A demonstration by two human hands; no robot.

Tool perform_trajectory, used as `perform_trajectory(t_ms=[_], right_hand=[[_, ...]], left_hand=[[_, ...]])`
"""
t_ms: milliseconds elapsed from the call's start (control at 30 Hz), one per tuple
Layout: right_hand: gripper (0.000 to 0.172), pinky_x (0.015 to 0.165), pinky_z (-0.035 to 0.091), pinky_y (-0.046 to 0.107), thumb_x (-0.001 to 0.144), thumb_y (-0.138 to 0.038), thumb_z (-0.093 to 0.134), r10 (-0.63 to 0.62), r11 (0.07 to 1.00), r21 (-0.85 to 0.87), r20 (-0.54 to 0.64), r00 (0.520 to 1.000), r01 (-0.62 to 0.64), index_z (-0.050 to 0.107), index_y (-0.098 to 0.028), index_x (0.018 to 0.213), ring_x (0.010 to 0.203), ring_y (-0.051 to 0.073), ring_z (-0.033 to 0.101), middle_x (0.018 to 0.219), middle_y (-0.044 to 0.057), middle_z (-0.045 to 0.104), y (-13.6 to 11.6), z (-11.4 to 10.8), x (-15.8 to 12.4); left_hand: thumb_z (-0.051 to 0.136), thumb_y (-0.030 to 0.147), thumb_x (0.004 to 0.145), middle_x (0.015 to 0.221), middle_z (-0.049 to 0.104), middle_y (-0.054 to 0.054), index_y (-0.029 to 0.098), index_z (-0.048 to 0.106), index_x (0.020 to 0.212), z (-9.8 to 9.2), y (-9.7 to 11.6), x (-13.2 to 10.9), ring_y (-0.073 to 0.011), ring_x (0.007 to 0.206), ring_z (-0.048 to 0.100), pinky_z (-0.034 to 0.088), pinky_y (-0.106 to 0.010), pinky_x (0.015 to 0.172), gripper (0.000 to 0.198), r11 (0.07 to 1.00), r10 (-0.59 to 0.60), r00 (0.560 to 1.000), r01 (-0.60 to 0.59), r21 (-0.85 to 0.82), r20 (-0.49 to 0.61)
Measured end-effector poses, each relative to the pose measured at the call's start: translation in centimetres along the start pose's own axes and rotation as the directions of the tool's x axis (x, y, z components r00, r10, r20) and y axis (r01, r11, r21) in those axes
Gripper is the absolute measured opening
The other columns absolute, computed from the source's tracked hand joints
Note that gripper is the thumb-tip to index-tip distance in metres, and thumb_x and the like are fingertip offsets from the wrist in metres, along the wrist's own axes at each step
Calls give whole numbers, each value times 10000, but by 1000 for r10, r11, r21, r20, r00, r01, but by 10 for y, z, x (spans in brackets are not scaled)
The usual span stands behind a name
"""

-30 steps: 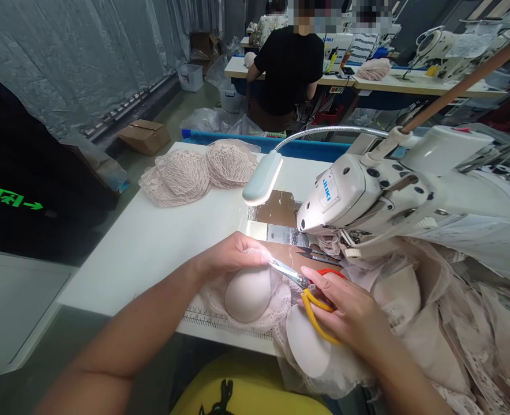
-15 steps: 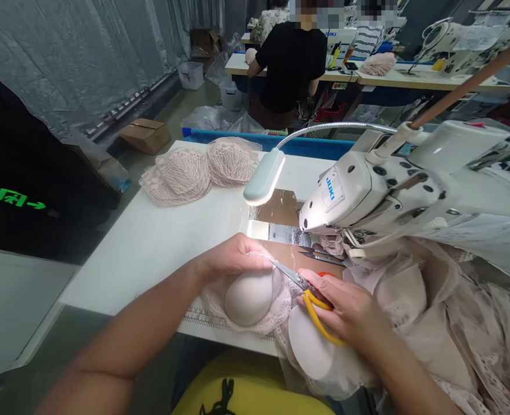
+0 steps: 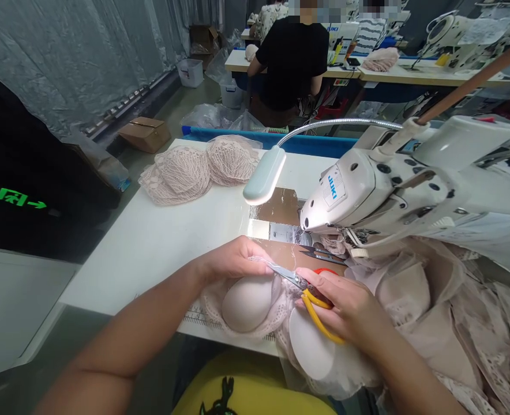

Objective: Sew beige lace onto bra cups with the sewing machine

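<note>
My left hand (image 3: 242, 257) pinches the upper edge of a pale pink lace bra (image 3: 247, 304), whose padded cups face up at the table's front edge. In my right hand (image 3: 339, 300) is a pair of scissors (image 3: 313, 301) with one yellow and one red handle loop. Their blades point left and reach the lace edge beside my left fingertips. The second cup (image 3: 311, 344) hangs below my right hand. Black thread snips (image 3: 323, 255) lie just beyond, on brown board.
A white sewing machine (image 3: 359, 184) stands at the right, with a lamp (image 3: 265, 176) over its bed. Lace cups (image 3: 183, 173) lie on the white table (image 3: 151, 242). More pink fabric (image 3: 449, 323) is heaped at the right. A person (image 3: 292, 63) sits ahead at another table.
The scissor blades have shifted slightly left at the lace edge. My left hand keeps its pinch, and the near cup has moved a little left.
</note>
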State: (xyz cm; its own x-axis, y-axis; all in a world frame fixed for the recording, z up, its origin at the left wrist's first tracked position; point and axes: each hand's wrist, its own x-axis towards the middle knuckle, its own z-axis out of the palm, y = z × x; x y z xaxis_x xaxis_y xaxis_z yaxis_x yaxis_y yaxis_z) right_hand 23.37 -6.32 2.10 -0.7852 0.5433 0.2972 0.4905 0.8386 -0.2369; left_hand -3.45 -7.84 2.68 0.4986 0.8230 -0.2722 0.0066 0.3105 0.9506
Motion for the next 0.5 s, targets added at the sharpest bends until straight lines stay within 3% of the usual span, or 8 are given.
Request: perform_trajectory(t_ms=[500], right_hand=[[336,588,411,245,885,-328,562,-10,999,-42,0,1000,9,570,-196,1194,622,141,569,711,5,621,0,3,1]], left_hand=[[704,378,759,606,496,10,102,646,694,4,8,-2,-88,568,422,317,-217,509,290,1000,-30,998,30,-6,55]])
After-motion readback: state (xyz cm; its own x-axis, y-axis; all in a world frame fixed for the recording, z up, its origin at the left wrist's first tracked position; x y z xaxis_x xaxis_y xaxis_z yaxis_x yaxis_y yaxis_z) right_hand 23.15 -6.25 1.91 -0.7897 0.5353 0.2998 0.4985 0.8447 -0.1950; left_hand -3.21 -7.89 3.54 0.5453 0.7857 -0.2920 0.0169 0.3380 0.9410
